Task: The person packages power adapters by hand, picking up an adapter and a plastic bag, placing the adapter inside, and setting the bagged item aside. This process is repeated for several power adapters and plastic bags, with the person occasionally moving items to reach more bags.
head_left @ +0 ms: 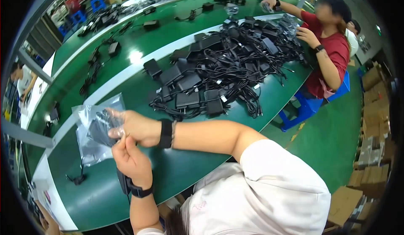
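A clear plastic bag [86, 114] with a dark power adapter [101, 125] showing through it is between my hands, at the left of the green table. My right hand [141, 128] grips the bag from the right, thumb and fingers closed over its side. Just below, my left hand [134, 162] pinches the bag's near edge between thumb and fingers. More flat clear bags [89, 153] lie under it on the table. Close to my left wrist is a black adapter [123, 181], partly hidden by the wrist. A short black cable end [77, 178] lies left of it.
A large heap of black adapters [187, 81] with tangled cables covers the table's middle and right. Behind a white divider, a green conveyor belt [134, 39] carries scattered adapters. A co-worker in red [336, 48] handles a clear bag at the far right. Cardboard boxes [372, 113] line the floor.
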A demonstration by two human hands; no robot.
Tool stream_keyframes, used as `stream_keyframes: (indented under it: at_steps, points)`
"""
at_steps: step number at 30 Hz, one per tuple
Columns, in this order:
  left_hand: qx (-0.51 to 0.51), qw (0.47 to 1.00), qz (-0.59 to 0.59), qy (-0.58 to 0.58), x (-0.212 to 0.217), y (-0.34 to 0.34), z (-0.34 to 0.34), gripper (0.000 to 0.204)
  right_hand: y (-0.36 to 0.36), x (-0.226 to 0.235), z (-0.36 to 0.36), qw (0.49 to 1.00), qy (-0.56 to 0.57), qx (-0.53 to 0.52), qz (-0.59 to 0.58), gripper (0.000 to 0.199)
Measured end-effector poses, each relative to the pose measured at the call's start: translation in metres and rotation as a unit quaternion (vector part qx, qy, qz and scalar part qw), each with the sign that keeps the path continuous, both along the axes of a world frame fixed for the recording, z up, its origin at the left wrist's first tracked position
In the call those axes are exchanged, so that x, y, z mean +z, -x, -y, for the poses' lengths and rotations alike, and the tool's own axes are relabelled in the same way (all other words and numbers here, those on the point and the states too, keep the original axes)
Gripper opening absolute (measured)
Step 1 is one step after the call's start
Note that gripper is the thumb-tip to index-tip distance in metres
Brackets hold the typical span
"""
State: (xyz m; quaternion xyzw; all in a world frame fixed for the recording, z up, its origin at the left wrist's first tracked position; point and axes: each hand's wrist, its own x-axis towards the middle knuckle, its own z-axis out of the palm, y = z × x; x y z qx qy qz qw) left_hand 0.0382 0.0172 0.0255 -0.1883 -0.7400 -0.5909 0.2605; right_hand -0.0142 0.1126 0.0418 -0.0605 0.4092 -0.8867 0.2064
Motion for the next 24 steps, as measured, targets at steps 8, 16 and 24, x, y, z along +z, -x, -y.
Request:
stream_keyframes:
  at_steps: [8,16,24]
  points:
    - [0.02,0.99,-0.057,0.127,0.006,-0.007,-0.005,0.013,0.025,-0.038,0.006,0.756,-0.344,-0.274,-0.485,0.083]
    - [0.017,0.985,0.173,0.012,0.019,0.071,0.103,0.071,-0.001,0.016,-0.012,0.903,-0.368,0.006,-0.222,0.064]
    - [-0.188,0.851,0.311,-0.379,0.005,0.047,0.039,0.039,0.007,-0.021,0.004,0.946,-0.244,-0.081,-0.196,0.051]
